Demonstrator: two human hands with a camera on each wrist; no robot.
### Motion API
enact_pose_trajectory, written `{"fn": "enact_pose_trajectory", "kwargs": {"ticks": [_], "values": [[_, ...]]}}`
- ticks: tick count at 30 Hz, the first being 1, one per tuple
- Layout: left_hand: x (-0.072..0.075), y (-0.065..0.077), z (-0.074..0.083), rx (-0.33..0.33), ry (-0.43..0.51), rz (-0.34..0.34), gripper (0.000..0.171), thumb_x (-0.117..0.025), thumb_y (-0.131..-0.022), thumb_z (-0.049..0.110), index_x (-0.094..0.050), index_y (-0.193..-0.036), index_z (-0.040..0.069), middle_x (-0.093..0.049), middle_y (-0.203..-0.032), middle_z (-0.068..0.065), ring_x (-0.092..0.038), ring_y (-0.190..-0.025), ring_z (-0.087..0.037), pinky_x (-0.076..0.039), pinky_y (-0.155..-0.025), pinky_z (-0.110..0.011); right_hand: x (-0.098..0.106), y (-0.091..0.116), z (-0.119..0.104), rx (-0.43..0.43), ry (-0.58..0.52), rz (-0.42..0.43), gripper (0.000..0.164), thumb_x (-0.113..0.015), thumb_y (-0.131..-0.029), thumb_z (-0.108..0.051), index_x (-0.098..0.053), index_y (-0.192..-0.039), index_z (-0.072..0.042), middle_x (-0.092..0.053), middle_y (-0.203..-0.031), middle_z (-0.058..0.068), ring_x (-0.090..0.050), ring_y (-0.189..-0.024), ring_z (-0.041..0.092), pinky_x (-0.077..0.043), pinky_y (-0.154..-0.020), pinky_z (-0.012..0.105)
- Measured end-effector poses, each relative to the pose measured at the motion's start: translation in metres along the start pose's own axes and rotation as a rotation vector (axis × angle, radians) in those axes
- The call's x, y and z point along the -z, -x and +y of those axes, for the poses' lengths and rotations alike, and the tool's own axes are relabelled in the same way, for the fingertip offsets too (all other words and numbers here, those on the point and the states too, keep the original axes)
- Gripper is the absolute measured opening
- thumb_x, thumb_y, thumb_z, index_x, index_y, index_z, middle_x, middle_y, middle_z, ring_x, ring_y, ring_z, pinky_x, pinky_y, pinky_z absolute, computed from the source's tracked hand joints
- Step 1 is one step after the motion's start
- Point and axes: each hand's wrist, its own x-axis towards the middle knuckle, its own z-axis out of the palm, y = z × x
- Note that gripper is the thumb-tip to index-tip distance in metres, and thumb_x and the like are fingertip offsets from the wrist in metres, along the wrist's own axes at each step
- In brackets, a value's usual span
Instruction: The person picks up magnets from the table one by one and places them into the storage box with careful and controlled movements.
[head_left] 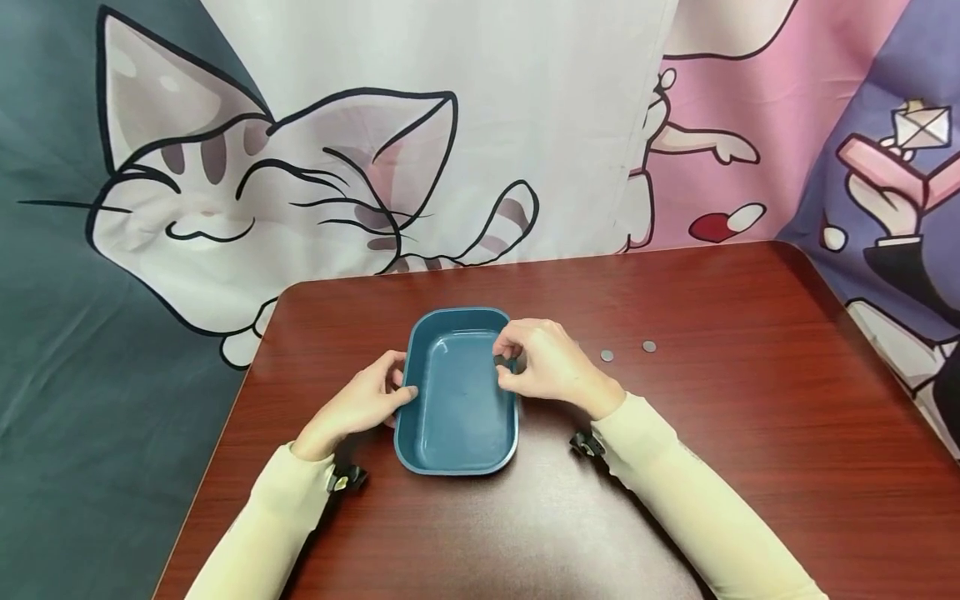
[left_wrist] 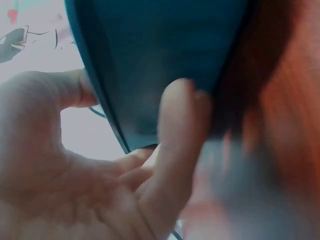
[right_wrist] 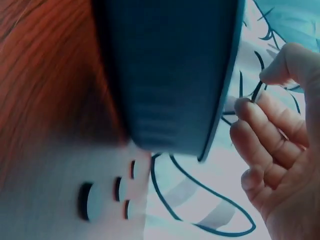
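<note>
A blue rectangular tray [head_left: 465,417] with rounded corners stands on the table, its inside bare. My left hand [head_left: 367,392] grips its left wall, the thumb over the rim and the fingers against the outside. In the left wrist view, those fingers [left_wrist: 177,145] lie along the outer wall. Over the tray's right rim, my right hand [head_left: 543,358] pinches a small thin round disc [right_wrist: 257,91] between thumb and fingers. More small grey discs [head_left: 607,356] lie flat on the table just right of that hand; the right wrist view shows several of them.
The reddish-brown wooden table [head_left: 750,417] has its far edge against a hanging cloth [head_left: 585,125] printed with cartoon cats. Another grey disc [head_left: 649,347] lies farther right. Small dark wrist cameras [head_left: 587,444] sit under both sleeves.
</note>
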Motion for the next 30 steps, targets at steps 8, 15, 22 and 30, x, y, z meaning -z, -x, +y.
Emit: {"fn": "enact_pose_trajectory", "kwargs": {"ticks": [8,15,22,30], "values": [[0.009,-0.025,0.006,0.09,0.014,-0.13,0.064,-0.064,-0.092,0.039,-0.032,-0.144,0.018,-0.067,-0.092,-0.01,-0.067,-0.067,-0.023,-0.059,-0.056,-0.038,-0.028,-0.009,-0.006,0.107,0.046,-0.207,0.009,-0.072,-0.077,-0.021,-0.064,-0.081,-0.018,-0.06,-0.074,-0.003,-0.048,-0.07,0.005,-0.042,-0.074,0.028],[0.017,-0.043,0.006,0.11,0.023,-0.238,0.053,-0.061,-0.095,0.033,-0.035,-0.138,0.018,-0.068,-0.087,-0.013,-0.068,-0.059,-0.029,-0.059,-0.054,-0.041,-0.04,-0.014,-0.014,0.097,0.084,-0.31,0.006,-0.069,-0.077,-0.02,-0.064,-0.079,-0.018,-0.058,-0.073,-0.007,-0.049,-0.068,0.004,-0.044,-0.072,0.025],[0.015,-0.048,-0.002,0.112,0.076,-0.289,0.047,-0.055,-0.096,0.026,-0.035,-0.138,0.017,-0.067,-0.081,-0.016,-0.068,-0.057,-0.029,-0.059,-0.055,-0.043,-0.05,-0.017,-0.024,0.121,0.183,-0.404,0.008,-0.07,-0.069,-0.016,-0.062,-0.071,-0.019,-0.051,-0.068,-0.01,-0.05,-0.063,0.008,-0.043,-0.063,0.024],[0.01,-0.05,-0.015,0.105,0.153,-0.334,0.035,-0.049,-0.095,0.024,-0.043,-0.128,0.015,-0.067,-0.071,-0.016,-0.065,-0.054,-0.028,-0.059,-0.057,-0.046,-0.06,-0.013,-0.029,0.127,0.283,-0.49,0.016,-0.067,-0.065,-0.015,-0.055,-0.067,-0.025,-0.05,-0.067,-0.013,-0.05,-0.061,0.009,-0.045,-0.056,0.026]]}}
